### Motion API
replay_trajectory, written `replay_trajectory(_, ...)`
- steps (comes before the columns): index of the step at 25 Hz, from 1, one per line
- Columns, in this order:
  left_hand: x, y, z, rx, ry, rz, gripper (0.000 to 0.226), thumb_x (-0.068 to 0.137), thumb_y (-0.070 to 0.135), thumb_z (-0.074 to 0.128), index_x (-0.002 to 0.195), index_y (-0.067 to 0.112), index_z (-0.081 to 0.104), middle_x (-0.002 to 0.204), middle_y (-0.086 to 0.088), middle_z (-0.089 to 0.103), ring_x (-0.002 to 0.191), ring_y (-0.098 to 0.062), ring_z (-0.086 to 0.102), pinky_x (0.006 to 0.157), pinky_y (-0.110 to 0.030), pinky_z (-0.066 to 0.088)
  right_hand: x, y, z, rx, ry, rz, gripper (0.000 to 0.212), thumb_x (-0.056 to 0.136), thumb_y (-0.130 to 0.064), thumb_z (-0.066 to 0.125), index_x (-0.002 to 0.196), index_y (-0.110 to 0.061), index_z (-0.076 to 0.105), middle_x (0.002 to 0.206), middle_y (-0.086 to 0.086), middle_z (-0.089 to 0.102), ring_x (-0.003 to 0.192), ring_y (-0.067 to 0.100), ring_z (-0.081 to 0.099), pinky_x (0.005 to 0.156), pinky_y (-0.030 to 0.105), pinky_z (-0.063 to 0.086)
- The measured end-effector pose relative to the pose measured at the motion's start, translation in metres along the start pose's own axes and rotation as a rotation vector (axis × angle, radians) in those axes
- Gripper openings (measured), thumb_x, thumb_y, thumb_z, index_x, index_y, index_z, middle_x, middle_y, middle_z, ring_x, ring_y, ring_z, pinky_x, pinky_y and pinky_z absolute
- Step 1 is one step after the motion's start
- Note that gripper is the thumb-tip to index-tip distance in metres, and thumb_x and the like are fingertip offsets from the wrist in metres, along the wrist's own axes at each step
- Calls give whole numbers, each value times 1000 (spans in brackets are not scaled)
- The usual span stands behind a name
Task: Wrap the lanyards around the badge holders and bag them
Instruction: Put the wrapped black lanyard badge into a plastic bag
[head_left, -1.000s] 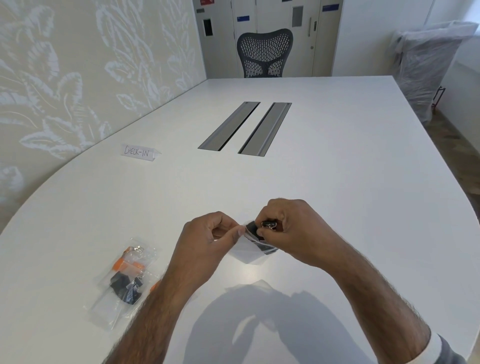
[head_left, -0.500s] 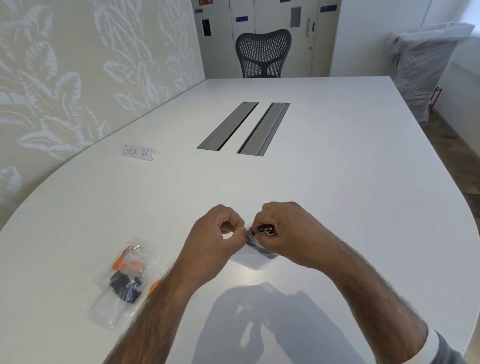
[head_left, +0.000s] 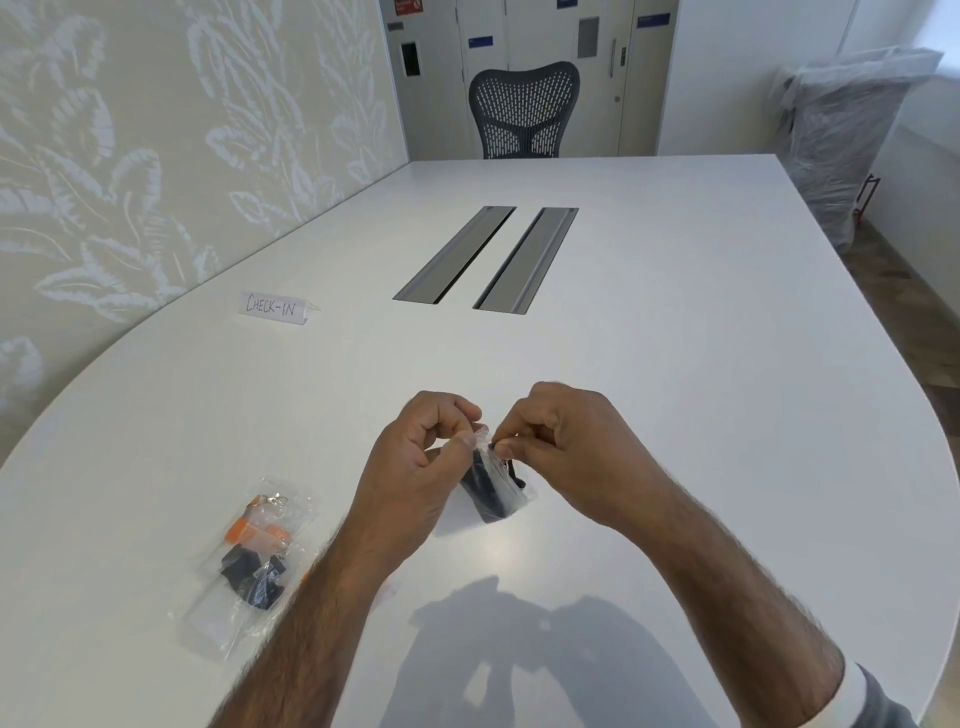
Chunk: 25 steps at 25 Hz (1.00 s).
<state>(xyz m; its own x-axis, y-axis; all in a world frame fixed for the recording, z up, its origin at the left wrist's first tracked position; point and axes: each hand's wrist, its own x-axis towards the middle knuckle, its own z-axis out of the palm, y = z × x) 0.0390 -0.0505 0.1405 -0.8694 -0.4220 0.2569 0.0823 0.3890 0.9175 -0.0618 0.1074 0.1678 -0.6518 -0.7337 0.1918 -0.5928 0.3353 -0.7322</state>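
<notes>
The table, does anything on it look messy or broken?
Nothing stands out. The table shows no spill or damage. Two filled clear bags lie overlapping to the left, a bit skewed. Both hands, left hand and right hand, pinch the top of another bag holding a dark lanyard.

Counted two hands (head_left: 415, 467) (head_left: 566, 452), three clear bags (head_left: 493, 491) (head_left: 270, 514) (head_left: 228, 597), one check-in card (head_left: 275, 309), two cable troughs (head_left: 454, 254) (head_left: 525, 260), one mesh chair (head_left: 523, 109).

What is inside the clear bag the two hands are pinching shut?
The clear bag, pinched at its top by the left hand and right hand, holds a dark lanyard bundle. Any badge holder inside is covered by the lanyard and fingers.
</notes>
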Motion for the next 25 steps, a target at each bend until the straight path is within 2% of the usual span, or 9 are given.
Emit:
replay_trajectory(5,2,0,-4,-69,38,-42,9,86,18,54,82,12,59,111,9,69,101,-15,66,82,-31,48,0,1,2,98,140,143,13,90,-25,72,78,-21,73,70,-7,67,56,5,54,52,20,42)
replay_trajectory(8,3,2,-6,-118,40,-41,8,87,14,53,83,8,57,113,6,69,104,-19,70,84,-33,50,0,-3,3,79,86,109,11,87,-23,76,76,-22,73,75,-6,68,63,4,57,59,18,45)
replay_trajectory(12,2,2,-2,-101,35,-27,12,95,2,54,84,1,56,113,5,69,101,-16,72,79,-28,51,-1,-10,13,196,97,59,10,83,-13,77,76,-16,72,66,-6,70,54,1,57,54,15,45)
replay_trajectory(14,3,2,-2,-124,73,-39,15,96,-2,54,82,1,56,113,2,69,101,-16,73,78,-28,53,-2,-9,15,220,47,33,9,87,-9,74,81,-15,75,69,-6,72,58,1,61,59,15,48)
replay_trajectory(16,3,2,-6,-145,102,-26,15,93,3,53,79,6,56,113,1,68,102,-19,73,80,-35,57,-1,-7,12,343,-28,43,10,88,-4,72,87,-12,76,74,0,75,64,6,66,65,20,53)
replay_trajectory(18,3,3,-8,-157,100,-10,12,89,9,53,78,10,57,112,2,68,102,-21,73,84,-42,57,0,-6,7,469,-53,84,9,86,-1,76,86,-9,72,69,4,72,61,11,65,61,24,52)
replay_trajectory(20,2,5,-7,-153,93,4,10,88,10,52,79,8,57,113,2,68,103,-21,73,85,-40,56,1,-6,8,504,-43,114,14,80,-3,82,80,-8,69,65,6,69,59,13,59,58,24,47)
replay_trajectory(22,2,6,-4,-147,93,16,9,88,9,53,82,3,56,113,1,68,103,-21,72,84,-35,56,1,-5,11,515,-50,138,14,80,-8,84,79,-5,71,75,19,71,64,15,55,62,26,45)
replay_trajectory(25,3,4,-2,-126,117,7,12,96,0,55,85,3,58,113,1,68,102,-19,73,81,-27,56,-2,-1,11,669,-129,207,9,89,-10,75,94,-3,74,95,19,74,79,14,62,72,29,50)
